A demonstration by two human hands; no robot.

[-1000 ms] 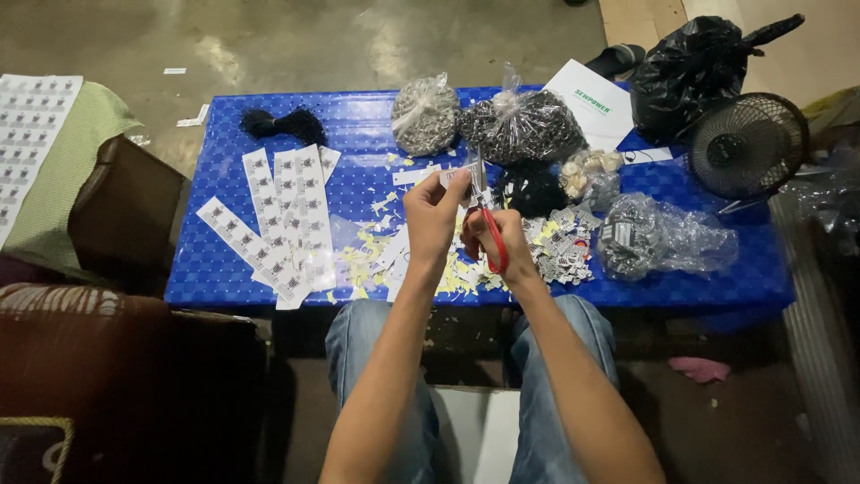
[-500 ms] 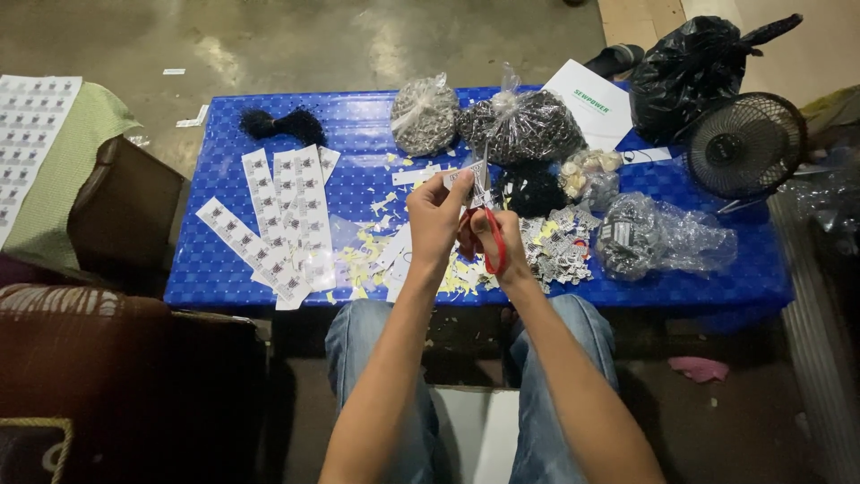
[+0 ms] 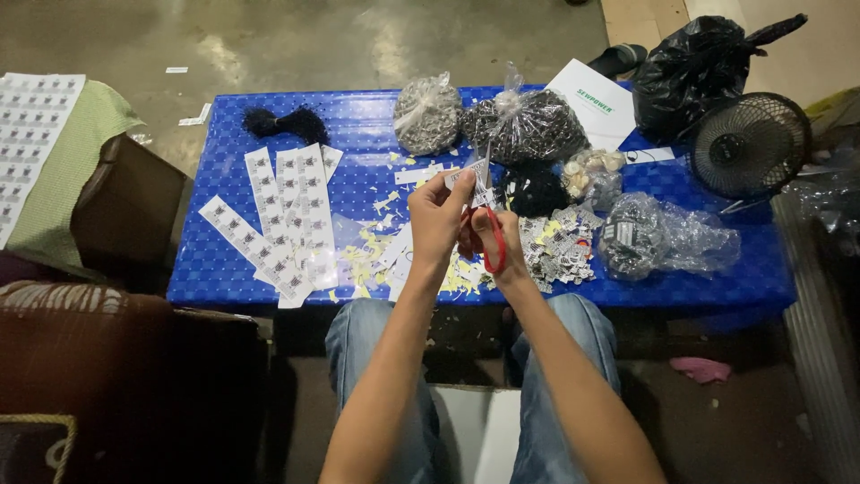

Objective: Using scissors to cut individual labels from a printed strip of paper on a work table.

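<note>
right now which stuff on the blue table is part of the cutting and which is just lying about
In use:
left hand pinching a small printed label strip
right hand working red-handled scissors
uncut label strips
paper offcuts
pile of cut labels

Lying about:
small black fan
black plastic bag
black cord bundle
clear bags of small parts

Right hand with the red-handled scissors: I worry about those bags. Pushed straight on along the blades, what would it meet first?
The right hand points its red-handled scissors up and away. First comes the small white paper tag pinched by the left hand; beyond it, probably the clear plastic bag of dark pieces, though depth is unclear.
</note>
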